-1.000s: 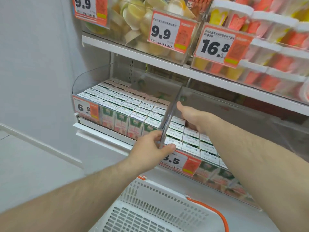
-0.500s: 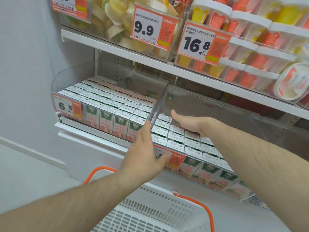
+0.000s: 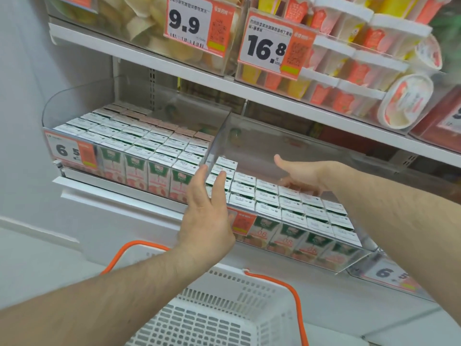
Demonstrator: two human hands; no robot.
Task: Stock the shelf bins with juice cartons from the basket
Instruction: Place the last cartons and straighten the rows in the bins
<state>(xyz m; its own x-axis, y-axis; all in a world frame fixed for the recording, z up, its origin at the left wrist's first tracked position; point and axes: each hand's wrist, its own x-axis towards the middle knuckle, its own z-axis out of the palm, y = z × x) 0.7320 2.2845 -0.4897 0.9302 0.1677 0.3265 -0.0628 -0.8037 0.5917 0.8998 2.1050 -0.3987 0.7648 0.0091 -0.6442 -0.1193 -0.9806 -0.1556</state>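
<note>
1. Left bin (image 3: 74, 113), mid-left of the frame, looks full: cartons (image 3: 139, 156) packed nearly to its back.
2. Right bin (image 3: 324, 156), centre, holds cartons only in its front rows; the back is bare, so stocking seems unfinished.
3. Left hand (image 3: 207, 221), fingers straight, holds nothing; right hand (image 3: 303, 177) rests flat on the rows.
4. Basket (image 3: 224, 315), bottom centre: no cartons visible inside.

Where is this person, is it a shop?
Most likely a supermarket: price tags hang on the shelves, clear bins hold rows of juice cartons, and a white shopping basket sits below.
</note>
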